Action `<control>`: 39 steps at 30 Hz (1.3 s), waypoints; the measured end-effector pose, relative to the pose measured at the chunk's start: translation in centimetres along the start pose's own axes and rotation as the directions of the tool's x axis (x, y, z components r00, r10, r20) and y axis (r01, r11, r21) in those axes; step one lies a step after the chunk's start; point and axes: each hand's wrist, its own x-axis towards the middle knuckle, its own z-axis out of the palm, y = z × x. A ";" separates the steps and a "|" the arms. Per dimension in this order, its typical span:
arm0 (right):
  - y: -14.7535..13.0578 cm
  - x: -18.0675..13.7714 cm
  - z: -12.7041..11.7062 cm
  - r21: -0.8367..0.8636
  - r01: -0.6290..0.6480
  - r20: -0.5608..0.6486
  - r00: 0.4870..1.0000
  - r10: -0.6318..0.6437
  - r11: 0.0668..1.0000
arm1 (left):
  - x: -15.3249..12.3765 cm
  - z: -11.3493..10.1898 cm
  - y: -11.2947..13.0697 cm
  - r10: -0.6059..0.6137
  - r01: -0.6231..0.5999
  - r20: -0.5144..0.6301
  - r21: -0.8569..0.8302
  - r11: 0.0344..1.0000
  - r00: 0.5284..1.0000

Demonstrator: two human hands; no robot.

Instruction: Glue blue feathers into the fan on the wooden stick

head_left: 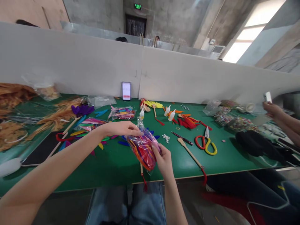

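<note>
A clear plastic bag of coloured feathers [144, 153], mostly red, orange and purple, is held above the green table. My left hand [128, 128] closes on the bag's upper left edge. On its right side my right hand [162, 155] grips the bag between thumb and fingers. Blue feathers [123, 143] show behind the bag. From under it sticks out a wooden handle [141, 169] with a red tassel [144, 184]; whatever the handle joins is hidden by the bag. Small white beads [166, 137] lie just to the right.
Scissors [206, 142], a wooden stick with tassel [191, 153] and glue bottles [172, 115] stand or lie to the right. Loose feathers [89, 125] and a tablet [43, 149] are at the left. A phone [126, 91] leans on the white partition [93, 68]. Another person's hand [273, 109] is far right.
</note>
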 end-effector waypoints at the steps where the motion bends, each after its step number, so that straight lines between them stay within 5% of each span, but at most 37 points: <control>1: 0.0 0.0 0.0 0.011 0.013 0.023 1.000 -0.014 1.000 | 0.2 0.1 -0.1 -0.004 0.005 -0.022 0.021 1.000 1.000; 5: -0.2 -0.4 0.1 0.156 -0.014 0.111 0.994 -0.003 0.988 | 0.5 0.5 -0.3 0.031 -0.013 -0.177 0.099 0.995 0.984; 9: -0.6 -1.2 0.9 0.381 -0.142 0.231 0.971 0.055 0.914 | 0.5 1.7 0.8 0.116 -0.069 -0.382 0.134 0.989 0.917; 12: -0.7 -1.4 1.4 0.343 -0.179 0.277 0.957 0.082 0.922 | 0.5 2.4 1.7 0.125 -0.080 -0.460 0.116 0.990 0.879; 14: -0.6 -1.4 1.4 0.267 -0.147 0.255 0.964 0.077 0.953 | 0.4 2.3 1.9 0.117 -0.081 -0.409 0.103 0.991 0.905; 17: -0.5 -1.3 1.1 0.155 -0.037 0.178 0.984 0.009 0.987 | -0.1 1.4 1.7 0.058 -0.052 -0.172 0.037 0.998 0.983; 20: -0.3 -1.2 0.8 -0.036 0.051 0.055 0.997 -0.049 0.998 | -0.4 0.9 1.3 0.005 -0.006 -0.037 -0.007 1.000 0.999; 24: -0.2 -1.5 1.2 -0.040 -0.008 -0.005 1.000 0.007 0.999 | -0.1 2.1 1.3 0.009 0.006 -0.187 0.079 0.997 0.982; 29: -1.4 -2.1 1.6 0.288 -0.185 0.306 0.947 0.093 0.940 | 0.2 3.0 1.7 0.032 0.032 -0.444 0.136 0.990 0.895; 36: -0.9 -1.4 1.7 0.209 -0.135 0.140 0.984 0.107 0.969 | -0.9 0.9 1.4 0.020 -0.019 -0.164 0.006 1.000 0.986; 39: -0.6 -1.1 1.5 0.189 -0.159 0.161 0.979 0.129 0.969 | -1.0 0.9 1.0 -0.029 0.020 -0.151 -0.060 0.998 0.988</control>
